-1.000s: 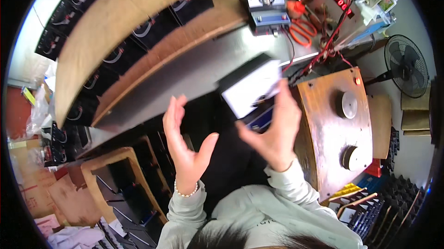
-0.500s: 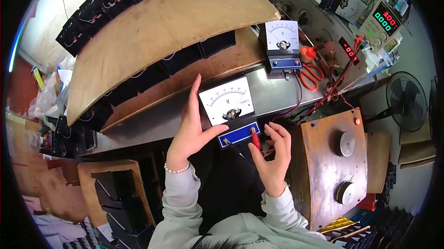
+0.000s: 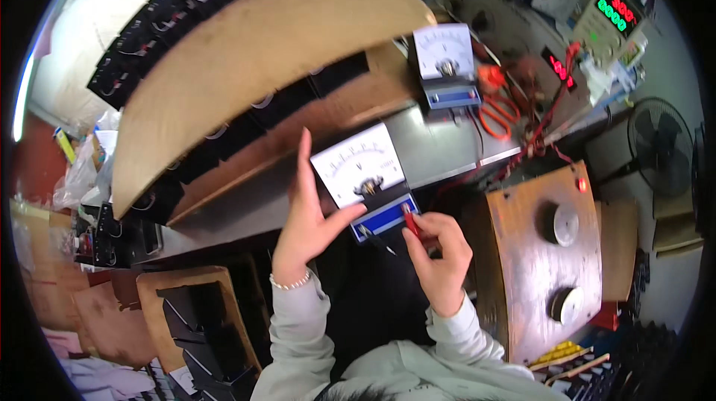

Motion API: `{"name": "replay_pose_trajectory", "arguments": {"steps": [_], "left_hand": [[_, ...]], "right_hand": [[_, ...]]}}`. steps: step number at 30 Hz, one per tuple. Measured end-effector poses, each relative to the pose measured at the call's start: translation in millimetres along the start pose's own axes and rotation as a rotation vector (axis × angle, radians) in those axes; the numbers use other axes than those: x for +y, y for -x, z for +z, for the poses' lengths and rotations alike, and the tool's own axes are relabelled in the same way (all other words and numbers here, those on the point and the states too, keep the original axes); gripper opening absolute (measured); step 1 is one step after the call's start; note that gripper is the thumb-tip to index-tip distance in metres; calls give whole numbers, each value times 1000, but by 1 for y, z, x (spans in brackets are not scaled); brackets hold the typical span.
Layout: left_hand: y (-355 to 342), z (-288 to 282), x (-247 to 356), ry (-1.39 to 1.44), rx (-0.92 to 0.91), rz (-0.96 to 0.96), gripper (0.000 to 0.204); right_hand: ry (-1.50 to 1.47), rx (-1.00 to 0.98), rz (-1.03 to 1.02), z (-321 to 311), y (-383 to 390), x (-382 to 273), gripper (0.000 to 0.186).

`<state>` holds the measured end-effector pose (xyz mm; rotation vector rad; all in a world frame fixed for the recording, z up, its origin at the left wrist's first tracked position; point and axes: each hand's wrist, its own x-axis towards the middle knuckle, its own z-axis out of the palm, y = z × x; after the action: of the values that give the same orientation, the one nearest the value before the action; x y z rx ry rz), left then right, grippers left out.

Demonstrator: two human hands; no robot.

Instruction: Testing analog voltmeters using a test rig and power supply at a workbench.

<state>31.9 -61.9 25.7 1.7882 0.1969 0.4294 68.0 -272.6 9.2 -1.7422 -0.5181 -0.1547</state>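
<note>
An analog panel voltmeter [image 3: 350,159] with a white dial and a blue terminal strip is in my left hand [image 3: 302,226], thumb on its lower left, fingers along the left side. My right hand [image 3: 440,259] pinches a red plug [image 3: 412,223] at the strip's right terminal. A black lead [image 3: 380,243] with a pointed metal tip hangs from the left terminal. A similar meter [image 3: 444,51] stands on the steel bench [image 3: 436,159] behind, beside orange scissors [image 3: 500,121] and red wires.
A curved plywood shelf [image 3: 268,36] bears rows of black housings. A wooden box with two metal knobs [image 3: 541,274] sits at right, near a fan [image 3: 656,144]. A power supply [image 3: 605,28] stands upper right, and a board holding black cases [image 3: 156,285] is lower left.
Over the last second the held meter moved left and turned upright; my left hand closed onto it. My right hand left its side and now pinches the red plug, its fingers more curled.
</note>
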Motion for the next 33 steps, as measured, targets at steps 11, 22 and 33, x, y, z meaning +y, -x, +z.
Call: {"name": "replay_pose_trajectory", "arguments": {"steps": [11, 22, 33], "left_hand": [[5, -3, 2, -65, -4, 53, 122], [-4, 4, 14, -64, -33, 71, 120], [9, 6, -6, -176, 14, 103, 118]], "right_hand": [[14, 54, 109, -3, 7, -4, 23], [28, 24, -51, -10, -4, 9, 21], [75, 64, -96, -11, 7, 16, 24]]}}
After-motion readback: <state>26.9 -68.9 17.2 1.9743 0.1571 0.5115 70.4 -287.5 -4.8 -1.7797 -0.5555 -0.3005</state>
